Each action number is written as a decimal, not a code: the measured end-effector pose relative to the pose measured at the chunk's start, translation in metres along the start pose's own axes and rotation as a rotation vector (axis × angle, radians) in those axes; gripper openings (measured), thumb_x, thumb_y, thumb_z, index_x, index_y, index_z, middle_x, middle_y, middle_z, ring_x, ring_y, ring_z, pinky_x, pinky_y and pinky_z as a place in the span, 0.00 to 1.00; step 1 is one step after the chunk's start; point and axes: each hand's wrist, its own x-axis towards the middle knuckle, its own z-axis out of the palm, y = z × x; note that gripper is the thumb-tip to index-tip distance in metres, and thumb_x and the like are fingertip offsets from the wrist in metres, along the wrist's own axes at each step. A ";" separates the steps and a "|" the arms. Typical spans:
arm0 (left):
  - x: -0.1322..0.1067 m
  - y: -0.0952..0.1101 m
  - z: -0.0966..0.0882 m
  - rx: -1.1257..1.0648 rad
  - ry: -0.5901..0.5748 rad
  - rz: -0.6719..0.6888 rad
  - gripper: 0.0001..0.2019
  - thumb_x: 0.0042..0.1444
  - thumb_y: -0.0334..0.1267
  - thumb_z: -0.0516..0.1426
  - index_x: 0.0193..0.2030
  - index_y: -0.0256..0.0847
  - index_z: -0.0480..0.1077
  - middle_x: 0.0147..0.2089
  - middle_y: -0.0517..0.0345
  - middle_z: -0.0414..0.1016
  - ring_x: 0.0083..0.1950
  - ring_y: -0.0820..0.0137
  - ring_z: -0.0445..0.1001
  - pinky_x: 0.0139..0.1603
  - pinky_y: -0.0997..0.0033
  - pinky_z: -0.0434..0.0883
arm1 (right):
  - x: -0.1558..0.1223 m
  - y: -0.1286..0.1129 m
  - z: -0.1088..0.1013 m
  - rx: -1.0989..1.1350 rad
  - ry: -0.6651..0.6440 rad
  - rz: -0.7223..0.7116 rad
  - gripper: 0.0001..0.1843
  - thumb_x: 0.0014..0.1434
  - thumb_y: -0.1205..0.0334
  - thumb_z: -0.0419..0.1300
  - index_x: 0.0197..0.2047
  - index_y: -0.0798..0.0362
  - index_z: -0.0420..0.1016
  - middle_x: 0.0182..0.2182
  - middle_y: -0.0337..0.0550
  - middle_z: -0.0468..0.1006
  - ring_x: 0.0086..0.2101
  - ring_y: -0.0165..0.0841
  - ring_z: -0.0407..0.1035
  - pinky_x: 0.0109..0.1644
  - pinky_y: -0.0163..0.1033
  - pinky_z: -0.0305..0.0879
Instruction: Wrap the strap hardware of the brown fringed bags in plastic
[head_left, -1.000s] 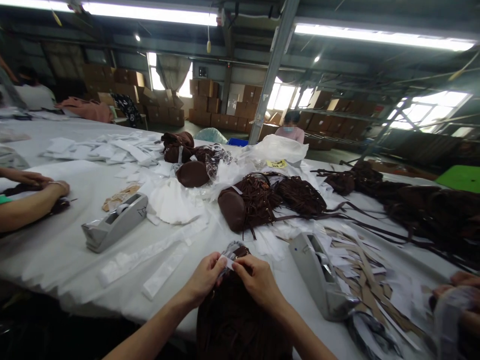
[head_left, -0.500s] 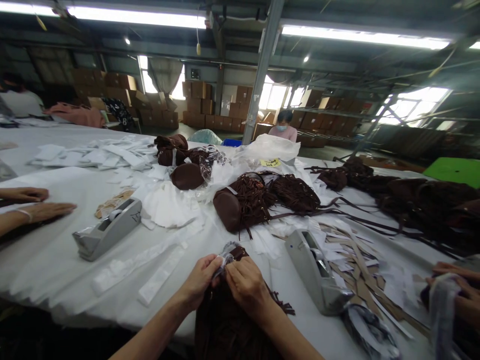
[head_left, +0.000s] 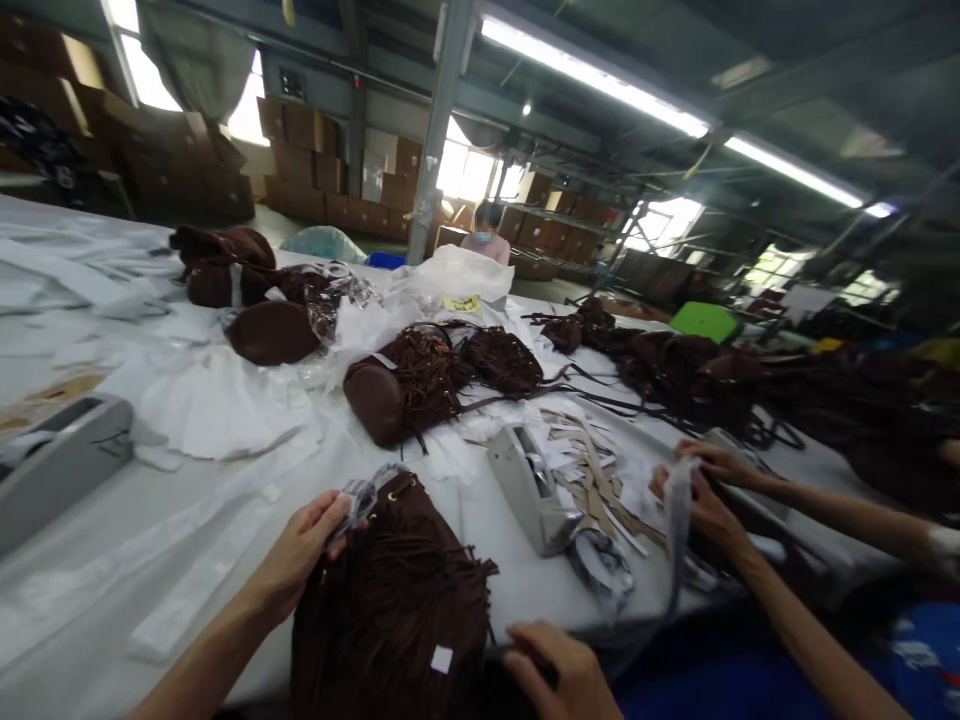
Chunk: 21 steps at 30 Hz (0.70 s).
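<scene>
A dark brown fringed handbag (head_left: 390, 590) lies at the table's near edge, with a small white square on its fringe. At its upper left, my left hand (head_left: 307, 545) is closed around a plastic-wrapped strap (head_left: 360, 500) by the eyelets. My right hand (head_left: 562, 670) is low, just right of the bag, its bent fingers apart and nothing visible between them. A grey tape dispenser (head_left: 532, 490) stands beyond the bag to the right.
Several brown fringed bags (head_left: 409, 385) lie farther back. Left are a second tape dispenser (head_left: 67, 460) and white sheets (head_left: 217, 405). At right, a co-worker's hands (head_left: 705, 490) hold a clear plastic strip near paper strips (head_left: 592, 465).
My view has swung right. My right hand has left the strap and dropped to the bag's lower right; my left hand keeps hold. More of the bag's fringed front shows.
</scene>
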 end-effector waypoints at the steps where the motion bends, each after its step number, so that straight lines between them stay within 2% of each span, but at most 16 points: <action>1: -0.001 -0.001 -0.001 0.014 -0.003 -0.003 0.21 0.53 0.56 0.59 0.35 0.36 0.69 0.19 0.68 0.59 0.22 0.77 0.54 0.23 0.79 0.54 | 0.009 0.005 -0.014 0.038 0.095 0.131 0.15 0.60 0.50 0.57 0.42 0.49 0.78 0.37 0.44 0.82 0.34 0.37 0.75 0.39 0.38 0.70; 4: -0.003 -0.001 -0.003 0.036 -0.009 0.002 0.21 0.52 0.56 0.59 0.37 0.37 0.70 0.20 0.67 0.60 0.22 0.76 0.55 0.25 0.78 0.56 | 0.051 0.033 -0.053 0.144 0.380 0.458 0.26 0.57 0.43 0.55 0.46 0.54 0.77 0.44 0.52 0.79 0.41 0.42 0.74 0.47 0.44 0.68; 6: -0.006 0.000 -0.004 0.050 0.000 0.005 0.22 0.52 0.57 0.59 0.37 0.37 0.70 0.20 0.67 0.60 0.23 0.75 0.56 0.25 0.78 0.57 | 0.079 0.056 -0.071 0.194 0.449 0.551 0.30 0.53 0.40 0.55 0.47 0.57 0.77 0.46 0.54 0.78 0.46 0.45 0.71 0.51 0.46 0.65; 8: -0.009 0.002 -0.005 0.066 0.013 0.011 0.22 0.51 0.57 0.59 0.36 0.37 0.71 0.20 0.66 0.61 0.23 0.74 0.56 0.25 0.77 0.57 | 0.101 0.075 -0.080 0.227 0.419 0.567 0.30 0.51 0.39 0.56 0.41 0.57 0.79 0.42 0.53 0.80 0.46 0.46 0.71 0.50 0.46 0.65; 12: -0.012 0.002 -0.006 0.087 0.015 0.010 0.22 0.52 0.58 0.59 0.37 0.37 0.71 0.20 0.65 0.62 0.24 0.73 0.58 0.26 0.77 0.59 | 0.117 0.089 -0.080 0.307 0.270 0.577 0.27 0.47 0.39 0.59 0.27 0.57 0.81 0.28 0.48 0.80 0.33 0.42 0.72 0.39 0.42 0.65; 17: -0.009 0.001 -0.003 0.113 0.005 -0.010 0.23 0.50 0.59 0.60 0.37 0.37 0.72 0.20 0.65 0.61 0.24 0.72 0.58 0.26 0.76 0.59 | 0.118 0.087 -0.076 0.419 0.159 0.611 0.21 0.42 0.44 0.65 0.23 0.58 0.81 0.20 0.43 0.76 0.24 0.32 0.65 0.29 0.36 0.58; 21: -0.008 -0.001 -0.001 0.139 -0.004 0.001 0.23 0.51 0.58 0.59 0.37 0.37 0.72 0.20 0.66 0.60 0.24 0.74 0.56 0.25 0.77 0.57 | 0.119 0.084 -0.076 0.516 0.180 0.620 0.21 0.37 0.47 0.69 0.23 0.59 0.80 0.19 0.42 0.74 0.21 0.29 0.61 0.27 0.35 0.55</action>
